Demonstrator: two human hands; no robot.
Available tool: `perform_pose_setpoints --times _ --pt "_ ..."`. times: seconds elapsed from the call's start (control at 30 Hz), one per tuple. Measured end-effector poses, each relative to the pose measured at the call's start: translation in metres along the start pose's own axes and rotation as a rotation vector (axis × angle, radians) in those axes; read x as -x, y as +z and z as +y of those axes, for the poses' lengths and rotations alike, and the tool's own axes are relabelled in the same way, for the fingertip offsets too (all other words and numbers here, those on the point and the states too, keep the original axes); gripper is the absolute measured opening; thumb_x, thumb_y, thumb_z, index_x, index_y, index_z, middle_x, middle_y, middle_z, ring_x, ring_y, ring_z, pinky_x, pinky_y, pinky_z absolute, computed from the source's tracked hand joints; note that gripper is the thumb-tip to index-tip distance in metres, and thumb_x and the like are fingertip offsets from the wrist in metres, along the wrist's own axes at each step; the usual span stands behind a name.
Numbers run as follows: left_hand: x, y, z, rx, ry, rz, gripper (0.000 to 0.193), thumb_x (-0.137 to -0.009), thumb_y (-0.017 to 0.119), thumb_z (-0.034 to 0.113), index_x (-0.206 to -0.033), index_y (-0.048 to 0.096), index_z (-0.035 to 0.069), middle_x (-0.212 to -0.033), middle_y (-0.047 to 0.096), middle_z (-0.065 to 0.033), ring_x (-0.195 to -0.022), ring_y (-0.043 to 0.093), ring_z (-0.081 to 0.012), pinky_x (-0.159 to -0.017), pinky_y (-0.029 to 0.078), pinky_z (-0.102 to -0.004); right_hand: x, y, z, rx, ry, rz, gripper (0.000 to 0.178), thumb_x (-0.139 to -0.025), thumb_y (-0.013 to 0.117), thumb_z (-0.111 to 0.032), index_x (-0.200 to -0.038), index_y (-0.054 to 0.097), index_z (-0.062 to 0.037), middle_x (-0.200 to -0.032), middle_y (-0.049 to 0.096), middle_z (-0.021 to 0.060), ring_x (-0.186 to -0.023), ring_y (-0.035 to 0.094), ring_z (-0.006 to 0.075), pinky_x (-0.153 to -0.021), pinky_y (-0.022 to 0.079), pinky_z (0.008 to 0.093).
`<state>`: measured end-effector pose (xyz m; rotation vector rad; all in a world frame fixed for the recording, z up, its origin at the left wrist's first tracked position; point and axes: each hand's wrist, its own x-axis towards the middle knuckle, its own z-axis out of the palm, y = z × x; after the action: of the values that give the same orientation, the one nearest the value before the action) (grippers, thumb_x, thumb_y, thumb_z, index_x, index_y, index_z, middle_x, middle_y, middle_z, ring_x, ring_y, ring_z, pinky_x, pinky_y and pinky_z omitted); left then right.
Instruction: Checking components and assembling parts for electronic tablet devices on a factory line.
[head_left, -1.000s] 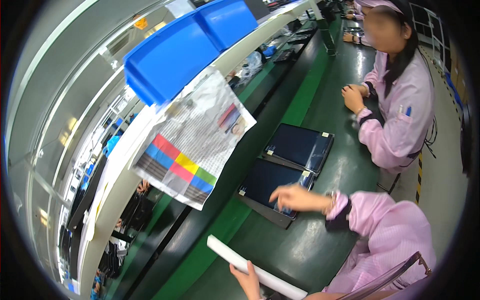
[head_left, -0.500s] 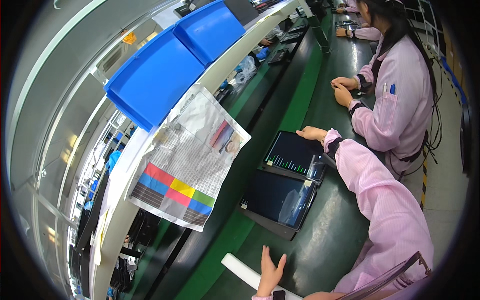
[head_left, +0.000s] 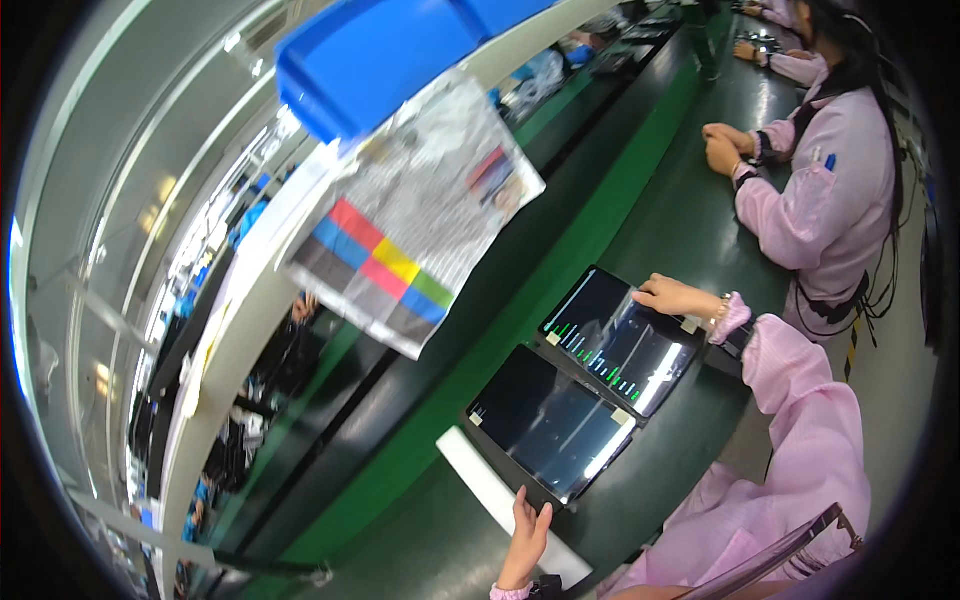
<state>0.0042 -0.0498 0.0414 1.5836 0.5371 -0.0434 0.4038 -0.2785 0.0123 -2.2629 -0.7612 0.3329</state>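
Two dark tablets lie side by side on the green bench. On the far tablet [head_left: 598, 325], lit rows of short green and white lines show on a black screen. My right hand [head_left: 682, 298] is over that screen's right part, its index finger reaching down to the glass and holding nothing. The near tablet [head_left: 535, 415] has a dark screen with bright reflections and small pale tabs at its edges. My left hand [head_left: 527, 545] is by the near tablet's lower corner, fingers apart and empty. A long white strip [head_left: 495, 490] lies beside this tablet, partly behind my left hand.
A printed sheet with colour blocks [head_left: 420, 215] hangs from the white shelf edge on the left. Blue bins [head_left: 380, 65] stand above it. A co-worker in pink [head_left: 820, 190] sits on the right, hands together over the bench [head_left: 640, 215]. Cables hang behind that person.
The view has shifted. My right hand has moved from the far tablet's upper edge in over its screen. My left hand now appears closer to the near tablet's corner.
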Motion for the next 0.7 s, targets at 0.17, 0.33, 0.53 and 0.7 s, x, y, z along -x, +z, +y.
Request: perform_pose_setpoints --times 0.17,0.33,0.53,0.7 --pt "0.074 -0.004 -0.010 -0.022 0.035 0.114 0.062 -0.096 0.049 0.021 -0.142 0.014 -0.003 -0.147 0.017 -0.0223 -0.137 0.021 -0.0288 -0.111 0.019 -0.0370 0.068 0.016 -0.040 0.042 0.024 -0.116 0.058 -0.093 0.044 -0.047 -0.116 0.056 0.0054 -0.103 0.053 0.0231 -0.102 0.051 0.0360 -0.090 0.041 0.0388" --pt "0.124 -0.021 -0.008 0.077 -0.100 0.134 0.057 -0.099 0.042 0.013 -0.144 0.009 0.002 -0.146 0.024 -0.0178 -0.135 0.024 -0.0247 -0.111 0.020 -0.0352 0.099 0.018 -0.074 0.072 -0.004 -0.330 0.060 -0.092 0.046 -0.045 -0.118 0.052 0.0082 -0.109 0.051 0.0226 -0.105 0.050 0.0367 -0.090 0.041 0.0404" --pt "0.085 -0.019 0.016 -0.312 0.102 0.380 0.076 -0.090 0.058 0.021 -0.142 0.009 -0.006 -0.145 0.019 -0.0266 -0.137 0.021 -0.0339 -0.112 0.017 -0.0420 0.109 0.046 -0.120 0.439 -0.512 0.072 0.051 -0.086 0.059 -0.035 -0.126 0.049 -0.0063 -0.129 0.043 0.0228 -0.123 0.039 0.0357 -0.098 0.034 0.0488" --pt "0.057 -0.015 0.023 -0.837 0.117 0.429 0.080 -0.085 0.062 0.031 -0.140 0.018 -0.007 -0.143 0.028 -0.0227 -0.135 0.023 -0.0367 -0.109 0.010 -0.0550 0.109 0.069 -0.141 0.473 -0.597 0.050 0.052 -0.083 0.060 -0.041 -0.124 0.053 -0.0092 -0.133 0.041 0.0236 -0.130 0.033 0.0351 -0.105 0.024 0.0546"
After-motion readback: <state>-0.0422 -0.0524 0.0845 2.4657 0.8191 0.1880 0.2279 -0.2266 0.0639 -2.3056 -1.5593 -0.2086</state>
